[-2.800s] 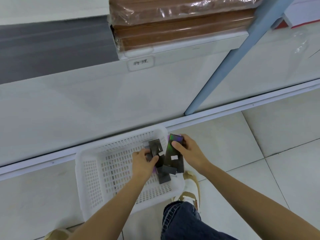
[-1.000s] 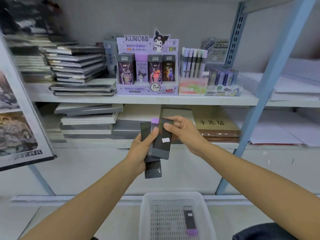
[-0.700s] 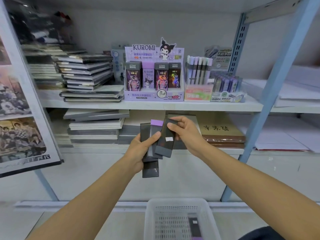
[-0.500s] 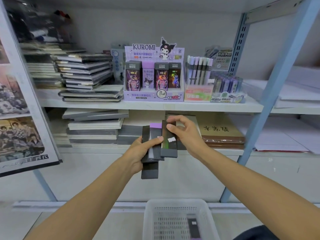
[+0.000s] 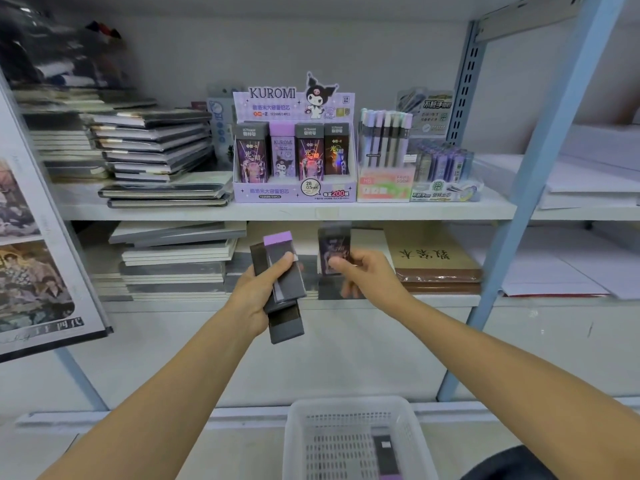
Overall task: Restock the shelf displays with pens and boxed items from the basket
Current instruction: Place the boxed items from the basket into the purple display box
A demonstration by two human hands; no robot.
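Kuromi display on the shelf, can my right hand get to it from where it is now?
Probably yes. The right hand, pinching a box, is below and in front of the Kuromi display, with nothing between them. Its front row looks full, though.

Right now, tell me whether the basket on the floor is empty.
No, a dark box lies inside the white basket.

The box in the right hand is blurred, perhaps purple-printed; the basket runs off the bottom edge.

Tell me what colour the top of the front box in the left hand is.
The box top is light purple; head view.
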